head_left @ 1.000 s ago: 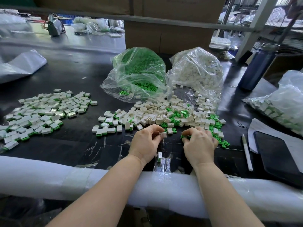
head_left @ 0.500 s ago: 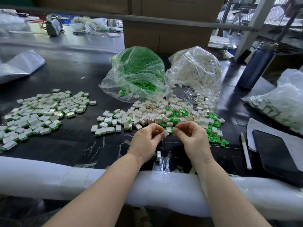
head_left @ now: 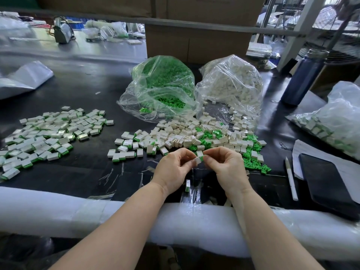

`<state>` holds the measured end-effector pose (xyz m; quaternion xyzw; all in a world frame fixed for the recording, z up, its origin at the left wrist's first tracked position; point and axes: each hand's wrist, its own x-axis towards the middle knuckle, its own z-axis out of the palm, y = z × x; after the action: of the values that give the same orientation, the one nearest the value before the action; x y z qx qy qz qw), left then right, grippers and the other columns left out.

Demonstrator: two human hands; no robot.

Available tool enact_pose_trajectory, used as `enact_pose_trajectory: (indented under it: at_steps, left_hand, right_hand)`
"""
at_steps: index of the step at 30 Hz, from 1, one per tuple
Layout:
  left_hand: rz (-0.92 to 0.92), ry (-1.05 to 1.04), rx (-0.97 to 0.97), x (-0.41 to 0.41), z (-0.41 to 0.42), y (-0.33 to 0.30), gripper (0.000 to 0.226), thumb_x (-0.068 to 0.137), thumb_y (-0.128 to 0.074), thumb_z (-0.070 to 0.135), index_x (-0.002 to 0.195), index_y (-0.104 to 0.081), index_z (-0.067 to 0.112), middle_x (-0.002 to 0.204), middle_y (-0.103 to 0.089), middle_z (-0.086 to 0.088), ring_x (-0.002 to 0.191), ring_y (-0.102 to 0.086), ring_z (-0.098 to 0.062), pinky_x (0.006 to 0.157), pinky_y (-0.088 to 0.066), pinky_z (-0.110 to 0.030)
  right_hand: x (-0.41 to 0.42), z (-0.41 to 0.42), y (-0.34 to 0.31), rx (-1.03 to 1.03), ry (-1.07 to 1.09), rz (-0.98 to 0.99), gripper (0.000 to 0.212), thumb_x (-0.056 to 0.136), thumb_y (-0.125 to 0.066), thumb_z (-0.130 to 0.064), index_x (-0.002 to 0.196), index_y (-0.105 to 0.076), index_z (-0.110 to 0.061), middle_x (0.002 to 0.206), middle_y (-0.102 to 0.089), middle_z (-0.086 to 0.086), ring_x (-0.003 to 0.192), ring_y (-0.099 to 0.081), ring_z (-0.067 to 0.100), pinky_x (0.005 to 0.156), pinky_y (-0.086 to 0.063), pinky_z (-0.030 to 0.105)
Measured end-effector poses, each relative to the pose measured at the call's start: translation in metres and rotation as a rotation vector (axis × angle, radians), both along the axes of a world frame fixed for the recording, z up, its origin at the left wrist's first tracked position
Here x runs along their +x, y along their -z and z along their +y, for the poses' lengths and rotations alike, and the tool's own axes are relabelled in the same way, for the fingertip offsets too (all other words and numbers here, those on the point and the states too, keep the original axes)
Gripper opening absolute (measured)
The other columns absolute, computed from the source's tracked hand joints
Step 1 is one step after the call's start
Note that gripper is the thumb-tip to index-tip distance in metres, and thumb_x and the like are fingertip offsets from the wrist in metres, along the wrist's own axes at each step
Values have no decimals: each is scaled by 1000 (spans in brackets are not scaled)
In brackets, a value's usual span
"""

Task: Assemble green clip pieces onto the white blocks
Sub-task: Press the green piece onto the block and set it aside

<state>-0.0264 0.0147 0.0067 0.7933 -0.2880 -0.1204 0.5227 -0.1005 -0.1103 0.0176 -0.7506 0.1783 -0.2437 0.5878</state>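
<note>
Both hands meet above the near table edge: the left hand [head_left: 173, 166] pinches a small white plastic block [head_left: 198, 160], the right hand [head_left: 227, 165] pinches a green clip piece [head_left: 201, 158] against it. Judging by the far-left pile of finished green-edged blocks [head_left: 44, 137], too many to count, much is done; the loose middle heap [head_left: 194, 136] and two clear bags, green clips [head_left: 161, 88] and white blocks [head_left: 229, 88], remain.
</note>
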Motion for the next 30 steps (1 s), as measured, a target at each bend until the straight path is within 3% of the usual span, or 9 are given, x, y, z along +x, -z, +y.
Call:
enact_pose_trajectory:
  at_steps: [7,13,22,30]
  left_hand:
    - [8,4,-1,1,1,1,8,86,-64,15,85,-66,23,85,-69,3,86,-65,-15,87,-51,-38]
    - [21,-9,-20,1,1,-1,11,87,-63,16,88,-67,26,89,-70,2,90,-65,-15,90,-50,-38]
    - [37,-17,12,-1,1,-4,12,88,-62,12,93,-72,17,88,-70,2,92,-64,-16,93,-48,-36]
    - [18,4,48,-2,1,-3,13,87,-63,11,91,-73,18,89,-70,1,93,-64,-17,93,-48,-36]
  right_hand:
    - [0,1,2,-25,-38,66,14,81,-69,-3,76,-67,-16,75,-71,6,72,-69,22,71,-56,26]
    - [-1,1,2,37,-75,58,16,83,-66,-1,77,-66,-15,70,-69,2,65,-68,15,63,-54,20]
    - [1,3,1,23,-70,78,21,77,-69,6,74,-64,-14,68,-65,2,58,-60,1,56,-49,13]
    - [0,3,1,50,-108,86,21,74,-70,8,70,-64,-12,63,-63,3,52,-59,3,53,-49,14]
